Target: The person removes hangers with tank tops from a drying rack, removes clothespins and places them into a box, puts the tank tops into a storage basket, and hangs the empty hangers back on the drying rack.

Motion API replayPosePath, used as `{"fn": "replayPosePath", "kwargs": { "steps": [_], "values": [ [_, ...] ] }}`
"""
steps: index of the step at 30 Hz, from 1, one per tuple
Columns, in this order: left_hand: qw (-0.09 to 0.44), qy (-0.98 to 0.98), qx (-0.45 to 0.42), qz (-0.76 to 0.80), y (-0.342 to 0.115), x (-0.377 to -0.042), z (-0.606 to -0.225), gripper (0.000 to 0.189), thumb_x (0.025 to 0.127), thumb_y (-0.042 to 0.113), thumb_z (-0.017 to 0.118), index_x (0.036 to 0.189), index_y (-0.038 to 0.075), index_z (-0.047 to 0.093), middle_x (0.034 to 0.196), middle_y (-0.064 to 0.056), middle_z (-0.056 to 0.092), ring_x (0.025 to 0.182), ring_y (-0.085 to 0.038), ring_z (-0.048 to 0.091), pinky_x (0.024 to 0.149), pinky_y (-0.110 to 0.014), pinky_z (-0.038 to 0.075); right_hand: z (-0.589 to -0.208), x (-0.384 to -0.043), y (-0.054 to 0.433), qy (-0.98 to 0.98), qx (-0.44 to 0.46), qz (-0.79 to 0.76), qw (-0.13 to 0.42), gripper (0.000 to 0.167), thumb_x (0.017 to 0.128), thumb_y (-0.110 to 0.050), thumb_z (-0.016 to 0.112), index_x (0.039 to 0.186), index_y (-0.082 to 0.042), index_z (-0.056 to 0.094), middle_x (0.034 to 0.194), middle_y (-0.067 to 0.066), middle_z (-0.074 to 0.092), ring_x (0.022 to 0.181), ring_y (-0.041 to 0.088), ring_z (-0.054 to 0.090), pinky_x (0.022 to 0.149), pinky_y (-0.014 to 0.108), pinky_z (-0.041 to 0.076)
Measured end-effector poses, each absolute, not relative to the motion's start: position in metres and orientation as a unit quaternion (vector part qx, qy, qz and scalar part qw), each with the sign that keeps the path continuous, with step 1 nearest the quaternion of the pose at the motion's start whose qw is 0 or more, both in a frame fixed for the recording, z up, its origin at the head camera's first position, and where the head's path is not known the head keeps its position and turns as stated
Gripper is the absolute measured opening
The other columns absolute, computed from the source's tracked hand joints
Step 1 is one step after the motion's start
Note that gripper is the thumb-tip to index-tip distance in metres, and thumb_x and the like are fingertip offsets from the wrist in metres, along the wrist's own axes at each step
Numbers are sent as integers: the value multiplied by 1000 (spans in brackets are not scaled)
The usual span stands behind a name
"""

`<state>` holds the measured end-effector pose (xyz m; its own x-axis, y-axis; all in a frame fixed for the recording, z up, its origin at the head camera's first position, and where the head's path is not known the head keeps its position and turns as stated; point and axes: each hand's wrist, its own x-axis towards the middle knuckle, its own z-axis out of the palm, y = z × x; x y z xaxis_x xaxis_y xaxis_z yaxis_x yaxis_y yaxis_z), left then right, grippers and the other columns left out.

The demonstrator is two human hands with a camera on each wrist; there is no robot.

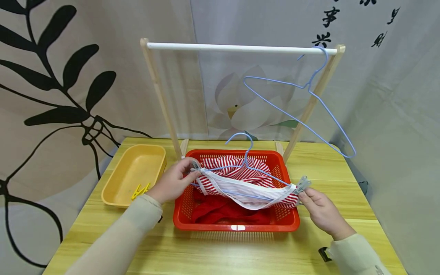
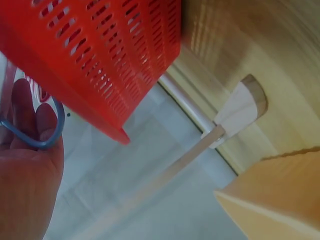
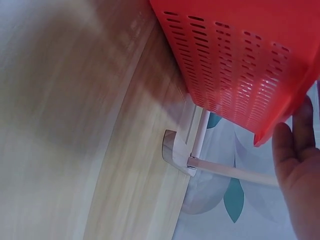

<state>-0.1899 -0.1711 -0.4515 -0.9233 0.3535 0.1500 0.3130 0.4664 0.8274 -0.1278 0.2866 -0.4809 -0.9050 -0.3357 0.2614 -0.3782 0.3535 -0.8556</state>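
Currently, left fingers (image 1: 185, 164): drawn into a pinch on the left clip (image 1: 196, 165); a wire loop lies against them in the left wrist view.
Right fingers (image 1: 316, 195): pinched at the right clip (image 1: 303, 184); how firmly, I cannot tell.
Striped garment (image 1: 237, 175): between the two sets of fingers, its white band (image 1: 233, 184) sagging below them. If a clip has bitten only an edge or one layer, that corner would probably drop on release.
Clips: squeezing their handles while letting go could reopen the bite.
Blue hanger (image 1: 246, 156): spans finger to finger, hook rising between. Raising one side first would likely tilt it and let the cloth slide.
Red basket (image 1: 213, 227): beneath and between the fingers. A wire corner could snag its rim during a lift, dragging it across the desk (image 1: 240, 254).
Red cloth (image 1: 223, 212): lower than the fingers, inside the basket; it might catch and come along.
Rack bar (image 1: 227, 47): above and beyond the fingers. The second hanger (image 1: 310, 84) hangs beyond the right fingers, so a rightward approach risks tangling wires.
Yellow tray (image 1: 118, 172): left of the left fingers; the forearm could nudge it.
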Motion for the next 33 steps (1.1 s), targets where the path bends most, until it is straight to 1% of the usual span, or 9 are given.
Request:
{"fn": "replayPosePath", "kwargs": {
  "steps": [5,14,17,22,24,26,29,31,33],
  "values": [
    [13,855,180,486,-169,-185,-455,16,105,15,66,119,13,59,107,-6,66,97,-19,64,84,-27,57,-481,-129,284,-834,220,506,25,26,110,0,44,107,-2,70,103,-13,72,102,-6,62,90,9,48],
    [-1,841,158,518,-165,-179,-462,15,105,14,65,118,12,58,111,-9,64,98,-22,65,83,-26,58,-481,-130,281,-856,212,470,31,24,110,-1,47,100,-6,68,98,-12,67,94,-3,59,82,15,48],
    [-5,837,157,525,-164,-178,-462,15,105,12,64,118,11,57,112,-10,63,98,-22,64,82,-26,58,-479,-129,279,-867,203,453,36,23,110,-2,48,99,-8,67,97,-8,66,92,-1,57,79,17,48],
    [-17,838,157,522,-164,-175,-461,16,105,11,64,119,12,56,114,-8,62,102,-23,63,83,-25,58,-474,-131,276,-889,187,413,60,21,108,-4,52,108,-9,72,108,3,72,100,-6,59,83,18,52],
    [-22,839,159,519,-164,-175,-462,17,105,11,64,120,12,56,115,-7,62,104,-22,63,84,-25,58,-471,-132,274,-901,182,388,76,21,107,-4,55,111,-9,75,112,4,73,104,-4,59,87,17,52],
    [-28,839,161,518,-164,-175,-462,17,105,11,65,119,12,57,116,-7,62,106,-22,63,85,-26,59,-469,-133,273,-913,176,357,90,20,107,-6,57,110,-12,77,111,1,72,105,3,59,88,18,50],
    [-35,838,164,519,-164,-175,-464,17,104,11,65,119,12,57,116,-7,63,108,-23,63,86,-28,59,-467,-135,271,-928,167,319,99,19,106,-9,60,106,-14,78,109,-1,72,108,18,61,92,31,51],
    [-38,837,163,521,-164,-175,-464,17,104,11,66,119,12,57,115,-7,63,107,-23,64,86,-28,59,-465,-136,269,-935,158,302,100,18,106,-10,61,105,-13,78,110,2,73,110,27,64,94,42,53],
    [-41,836,164,521,-164,-175,-464,17,104,11,66,118,12,58,115,-7,63,108,-24,64,88,-31,60,-464,-136,268,-940,146,293,97,18,106,-11,61,106,-10,78,111,6,75,111,33,67,96,53,54]
  ]
}}
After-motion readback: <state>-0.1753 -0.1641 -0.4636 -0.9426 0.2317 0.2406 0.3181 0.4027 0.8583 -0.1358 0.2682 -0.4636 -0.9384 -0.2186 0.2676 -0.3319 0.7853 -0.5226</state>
